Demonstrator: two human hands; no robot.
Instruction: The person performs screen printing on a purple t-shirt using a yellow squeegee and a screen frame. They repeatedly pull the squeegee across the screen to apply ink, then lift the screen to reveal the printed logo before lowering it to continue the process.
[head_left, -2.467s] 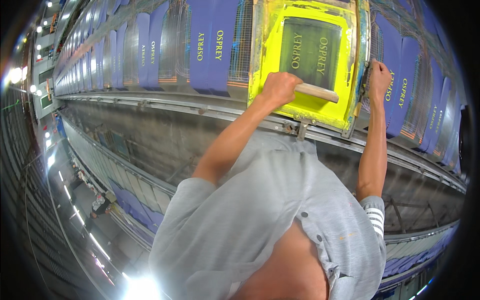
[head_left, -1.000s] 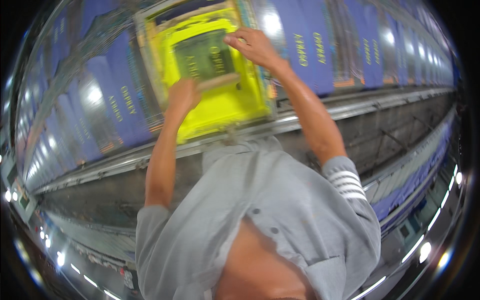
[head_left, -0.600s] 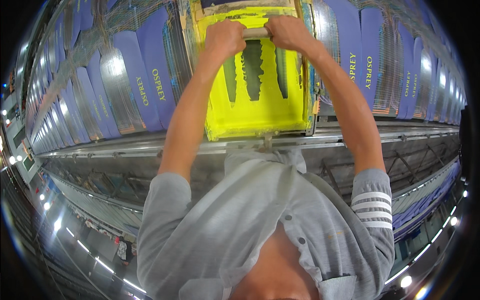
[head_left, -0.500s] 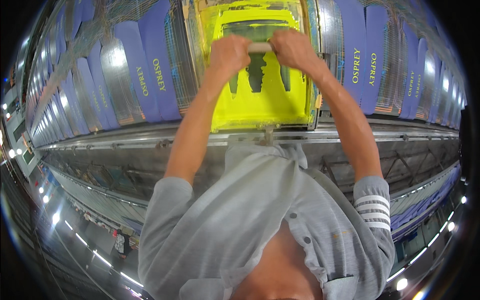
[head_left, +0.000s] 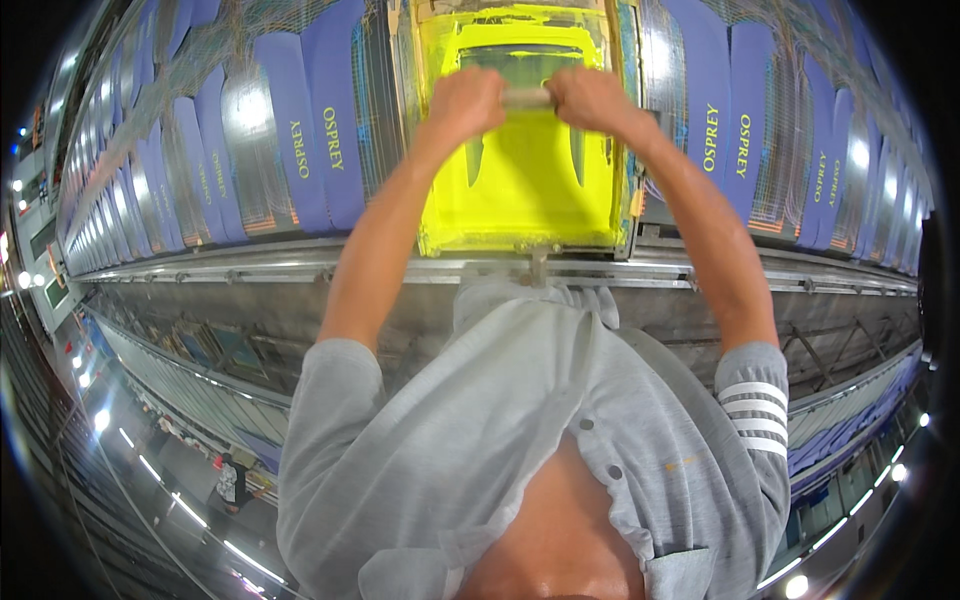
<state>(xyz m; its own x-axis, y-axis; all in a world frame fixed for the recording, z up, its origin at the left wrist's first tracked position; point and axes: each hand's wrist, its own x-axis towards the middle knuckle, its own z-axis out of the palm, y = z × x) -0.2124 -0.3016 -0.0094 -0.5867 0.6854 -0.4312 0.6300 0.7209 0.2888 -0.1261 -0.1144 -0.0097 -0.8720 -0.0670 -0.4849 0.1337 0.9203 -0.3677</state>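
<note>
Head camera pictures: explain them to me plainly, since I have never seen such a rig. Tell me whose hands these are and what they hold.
There is no robot here. One person wears a wide fisheye camera on the head, looking down, so straight edges look bent; the grey short-sleeved shirt is the wearer's own. The bare left hand and bare right hand hold opposite ends of a pale straight bar, above a rectangular frame with a bright yellow coating. Around it stretches a long, shiny silver-grey table, where flat violet-blue pieces with yellow lettering lie on both sides.
</note>
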